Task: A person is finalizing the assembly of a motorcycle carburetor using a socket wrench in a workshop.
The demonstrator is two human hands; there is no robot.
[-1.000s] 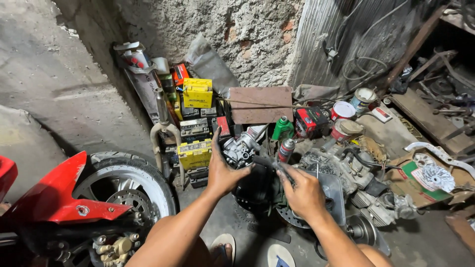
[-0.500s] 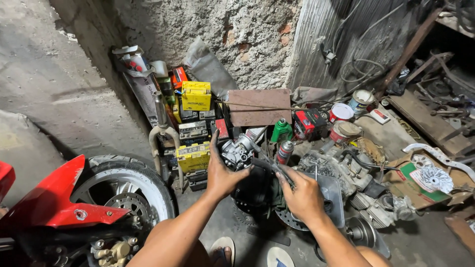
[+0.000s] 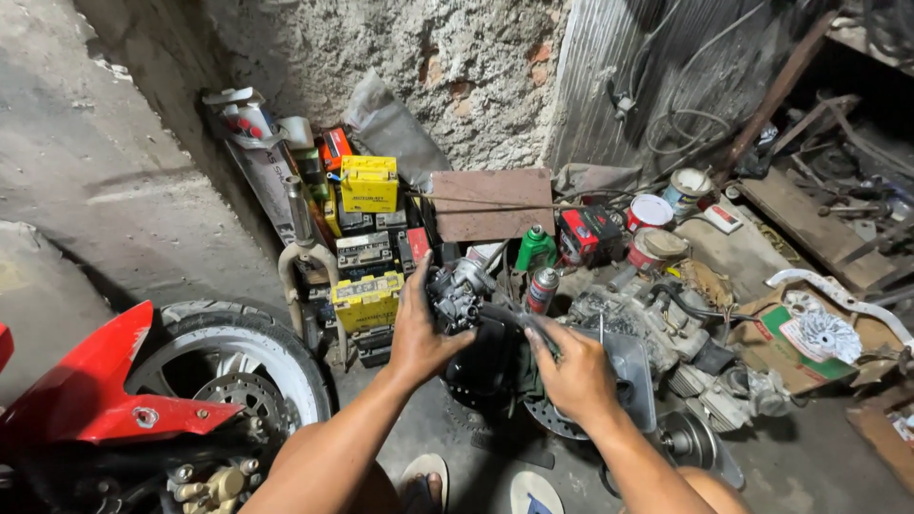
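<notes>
A rough grey plastered wall [image 3: 428, 57] fills the upper middle of the frame, with a grey concrete floor [image 3: 114, 190] sloping down the left. At lower left sit a black motorcycle tyre on a silver wheel [image 3: 228, 362] and a red plastic fender [image 3: 95, 400]; both show a little more of themselves than half a second ago, as the view has tipped slightly. A stack of yellow and black box-shaped batteries [image 3: 367, 238] stands left of centre, unchanged. A greasy grey metal engine block [image 3: 657, 328] lies right of centre, with a green spray can [image 3: 535, 249] above it.

At the centre, the left hand [image 3: 424, 333] is wrapped around a small silver-grey metal carburettor [image 3: 457, 290], fingers curled over its left side, much as before. The right hand [image 3: 571, 371] has closed on a thin dark metal tool [image 3: 519, 319], whose tip points up-left toward the carburettor's lower edge; whether it touches is unclear. Both hands sit marginally lower in the frame than earlier.
</notes>
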